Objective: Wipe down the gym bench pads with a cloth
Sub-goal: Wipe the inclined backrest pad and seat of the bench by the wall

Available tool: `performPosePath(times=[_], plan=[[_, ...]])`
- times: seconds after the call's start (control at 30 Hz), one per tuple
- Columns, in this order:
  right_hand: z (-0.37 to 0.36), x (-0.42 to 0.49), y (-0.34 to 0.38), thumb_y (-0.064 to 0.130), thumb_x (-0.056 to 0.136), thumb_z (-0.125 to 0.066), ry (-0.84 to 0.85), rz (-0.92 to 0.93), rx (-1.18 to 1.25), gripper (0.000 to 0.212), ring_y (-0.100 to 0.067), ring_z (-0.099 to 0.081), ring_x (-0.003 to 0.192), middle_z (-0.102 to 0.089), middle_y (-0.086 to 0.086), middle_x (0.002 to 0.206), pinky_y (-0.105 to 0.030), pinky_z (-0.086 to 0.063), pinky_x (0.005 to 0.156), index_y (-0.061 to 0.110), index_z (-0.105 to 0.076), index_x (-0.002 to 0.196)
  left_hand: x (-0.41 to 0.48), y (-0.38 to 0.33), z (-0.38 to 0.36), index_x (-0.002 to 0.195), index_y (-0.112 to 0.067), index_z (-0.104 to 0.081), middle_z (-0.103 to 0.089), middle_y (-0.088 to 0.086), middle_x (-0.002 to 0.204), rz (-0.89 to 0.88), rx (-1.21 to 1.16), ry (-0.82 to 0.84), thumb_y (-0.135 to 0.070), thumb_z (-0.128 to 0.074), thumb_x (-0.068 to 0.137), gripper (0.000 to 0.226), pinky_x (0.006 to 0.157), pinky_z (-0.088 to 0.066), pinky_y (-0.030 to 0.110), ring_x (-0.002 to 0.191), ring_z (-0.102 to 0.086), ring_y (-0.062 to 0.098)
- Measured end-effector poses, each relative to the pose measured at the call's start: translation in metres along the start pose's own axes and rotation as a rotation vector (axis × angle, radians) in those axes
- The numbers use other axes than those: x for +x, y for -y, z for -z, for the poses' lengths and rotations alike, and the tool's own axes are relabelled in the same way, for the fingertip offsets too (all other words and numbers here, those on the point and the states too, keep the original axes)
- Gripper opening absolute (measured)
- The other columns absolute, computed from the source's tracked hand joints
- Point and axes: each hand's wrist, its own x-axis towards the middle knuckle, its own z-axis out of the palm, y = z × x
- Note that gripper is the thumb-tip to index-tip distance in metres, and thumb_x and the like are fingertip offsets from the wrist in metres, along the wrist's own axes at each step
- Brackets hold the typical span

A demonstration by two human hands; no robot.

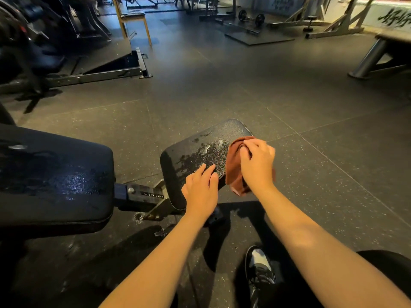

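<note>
A small black seat pad [200, 152] sits at the centre, its surface worn and streaked with wet patches. My right hand [258, 163] grips a rust-brown cloth [234, 165] at the pad's right edge, part of the cloth hanging off the side. On the pad's near edge my left hand [201, 192] rests with straight fingers. A larger black back pad [55, 174], glistening wet, lies to the left, joined to the seat by a metal bracket [144, 194] with numbered notches.
Dark speckled rubber floor surrounds the bench. My shoe [260, 270] stands below the right arm. A black machine frame [100, 72] lies far left, a wooden chair [133, 18] beyond it, a barbell [251, 18] and grey rack legs [373, 61] at the far right.
</note>
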Motion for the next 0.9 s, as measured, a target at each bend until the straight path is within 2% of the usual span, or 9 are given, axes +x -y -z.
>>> performPosePath(times=[0.1, 0.23, 0.33, 0.4, 0.5, 0.63, 0.73, 0.77, 0.9], plan=[[-0.009, -0.022, 0.001, 0.013, 0.100, -0.056, 0.051, 0.048, 0.034, 0.023, -0.008, -0.032, 0.105, -0.056, -0.002, 0.116, -0.009, -0.024, 0.088, 0.011, -0.074, 0.115, 0.000, -0.003, 0.000, 0.148, -0.040, -0.045, -0.034, -0.009, 0.161, 0.007, -0.001, -0.018, -0.043, -0.026, 0.108, 0.045, 0.118, -0.021, 0.052, 0.145, -0.026, 0.019], [-0.017, -0.043, 0.008, 0.007, 0.098, -0.058, 0.197, 0.014, 0.172, 0.017, 0.017, -0.039, 0.095, -0.056, -0.006, 0.113, 0.003, -0.029, 0.084, 0.010, -0.074, 0.103, 0.002, -0.008, 0.001, 0.146, -0.044, -0.047, -0.036, -0.009, 0.158, 0.035, -0.028, -0.039, -0.042, -0.028, 0.107, 0.043, 0.118, -0.021, 0.053, 0.143, -0.026, 0.021], [-0.011, -0.020, 0.007, 0.003, 0.097, -0.058, 0.058, 0.011, 0.145, 0.019, 0.006, -0.037, 0.097, -0.061, -0.008, 0.110, 0.002, -0.025, 0.090, 0.005, -0.075, 0.103, 0.003, -0.009, -0.003, 0.145, -0.045, -0.047, -0.036, -0.010, 0.158, 0.055, -0.017, -0.049, -0.043, -0.030, 0.107, 0.042, 0.118, -0.019, 0.052, 0.142, -0.026, 0.021], [-0.005, 0.000, 0.003, 0.005, 0.098, -0.056, -0.027, 0.007, 0.083, 0.022, -0.012, -0.041, 0.108, -0.062, -0.009, 0.113, -0.005, -0.025, 0.094, 0.002, -0.074, 0.110, 0.003, -0.009, -0.005, 0.145, -0.047, -0.046, -0.035, -0.011, 0.158, 0.063, -0.022, -0.042, -0.043, -0.030, 0.107, 0.042, 0.118, -0.017, 0.050, 0.143, -0.025, 0.019], [-0.007, 0.005, 0.000, 0.006, 0.098, -0.057, -0.008, 0.015, 0.022, 0.023, -0.023, -0.040, 0.116, -0.060, -0.007, 0.117, -0.021, -0.034, 0.100, 0.002, -0.072, 0.116, 0.002, -0.007, -0.007, 0.146, -0.048, -0.044, -0.034, -0.012, 0.158, 0.057, -0.023, -0.035, -0.044, -0.028, 0.107, 0.043, 0.119, -0.013, 0.048, 0.144, -0.022, 0.017], [-0.023, -0.023, -0.003, 0.011, 0.100, -0.056, 0.057, 0.072, -0.020, 0.024, -0.014, -0.038, 0.117, -0.059, 0.000, 0.120, -0.027, -0.040, 0.100, 0.009, -0.071, 0.118, 0.003, -0.009, -0.006, 0.146, -0.046, -0.045, -0.035, -0.010, 0.158, 0.069, -0.036, -0.056, -0.043, -0.027, 0.107, 0.043, 0.119, -0.014, 0.049, 0.144, -0.023, 0.018], [-0.032, -0.040, -0.004, 0.019, 0.102, -0.053, 0.133, 0.048, 0.034, 0.021, 0.018, -0.036, 0.106, -0.054, 0.001, 0.122, -0.003, -0.034, 0.087, 0.017, -0.070, 0.114, 0.003, -0.011, -0.007, 0.144, -0.046, -0.049, -0.038, -0.010, 0.156, 0.072, -0.065, -0.069, -0.042, -0.028, 0.107, 0.042, 0.119, -0.013, 0.048, 0.143, -0.025, 0.019], [-0.032, -0.040, -0.004, 0.019, 0.102, -0.053, 0.147, 0.039, 0.068, 0.020, 0.021, -0.037, 0.101, -0.054, 0.000, 0.121, 0.000, -0.033, 0.084, 0.018, -0.070, 0.112, 0.003, -0.010, -0.007, 0.143, -0.046, -0.049, -0.038, -0.010, 0.156, 0.072, -0.071, -0.070, -0.042, -0.029, 0.106, 0.042, 0.119, -0.013, 0.048, 0.143, -0.025, 0.019], [-0.018, -0.008, -0.005, 0.007, 0.098, -0.056, 0.016, 0.104, 0.053, 0.022, -0.005, -0.037, 0.106, -0.060, -0.005, 0.114, -0.018, -0.036, 0.098, 0.008, -0.074, 0.111, 0.002, -0.003, -0.007, 0.144, -0.047, -0.049, -0.037, -0.014, 0.156, 0.043, -0.088, -0.051, -0.043, -0.029, 0.106, 0.043, 0.120, -0.013, 0.049, 0.143, -0.023, 0.015]])
